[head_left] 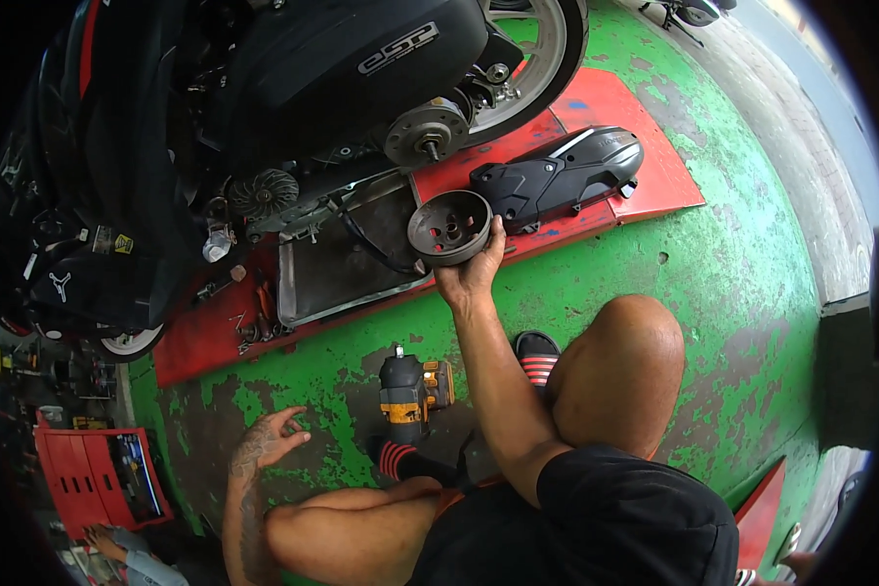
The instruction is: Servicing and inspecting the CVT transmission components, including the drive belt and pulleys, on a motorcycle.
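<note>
A round metal clutch bell (449, 229), its hollow side facing up, is in my right hand (471, 273). My thumb presses its outer wall on the right while the other fingers are mostly hidden beneath it. It is held over the edge between a metal tray (352, 256) and a black scooter crankcase cover (562, 178). My left hand (275, 437) hangs empty above the floor with its fingers apart. Nearest to it is a black and yellow cordless impact wrench (400, 396), standing on the green floor. Above the bell, the scooter's exposed hub with its shaft (427, 139) shows.
The black scooter (342, 68) stands on a red lift platform (669, 166). A finned fan wheel (264, 194) and several hand tools (256, 327) are at the tray's left. A red tool cabinet (78, 479) is at lower left, with another person's hand (103, 539) beside it.
</note>
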Demonstrator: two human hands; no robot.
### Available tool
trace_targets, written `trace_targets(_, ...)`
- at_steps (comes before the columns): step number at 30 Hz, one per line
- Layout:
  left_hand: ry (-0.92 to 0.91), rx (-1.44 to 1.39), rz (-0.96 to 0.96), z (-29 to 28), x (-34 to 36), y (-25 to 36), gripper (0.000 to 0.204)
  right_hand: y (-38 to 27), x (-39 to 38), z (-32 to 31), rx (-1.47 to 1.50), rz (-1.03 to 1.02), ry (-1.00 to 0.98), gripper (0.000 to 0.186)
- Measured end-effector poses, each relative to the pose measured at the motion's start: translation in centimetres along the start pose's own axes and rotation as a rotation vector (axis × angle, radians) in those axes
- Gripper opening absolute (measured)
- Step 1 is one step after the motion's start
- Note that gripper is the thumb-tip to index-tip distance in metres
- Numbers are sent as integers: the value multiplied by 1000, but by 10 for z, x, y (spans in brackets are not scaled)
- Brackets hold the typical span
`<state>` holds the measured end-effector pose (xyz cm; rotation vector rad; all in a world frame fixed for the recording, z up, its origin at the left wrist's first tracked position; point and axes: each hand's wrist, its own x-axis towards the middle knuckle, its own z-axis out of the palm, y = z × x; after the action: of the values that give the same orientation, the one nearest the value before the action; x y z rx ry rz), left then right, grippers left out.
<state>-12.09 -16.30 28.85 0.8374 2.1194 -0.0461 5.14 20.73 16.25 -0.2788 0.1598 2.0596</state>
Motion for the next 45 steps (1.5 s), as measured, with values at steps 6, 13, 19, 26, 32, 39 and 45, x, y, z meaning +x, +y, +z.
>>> trace_targets(6,7,-19,21,-1,3,0,66,11,6,-26,-101,-51,178,57)
trace_targets(13,5,-1,38,0,4,-8,66,26,-4,-56,-77,-194,460,60)
trace_targets(19,34,-23,95,-2,4,1,66,12,2,-73,-292,-394,614,60)
trace_targets(26,34,-36,102,-2,0,2,67,-2,6,-85,-417,-566,738,65)
trace_targets(32,47,-43,103,-1,-8,6,66,-30,7,-71,-290,-640,789,68)
trace_targets(39,53,-38,100,-1,-11,6,60,-55,25,-95,-318,-649,671,70)
trace_targets(45,65,-51,124,1,-9,-5,54,-49,33,-86,-474,-674,534,63)
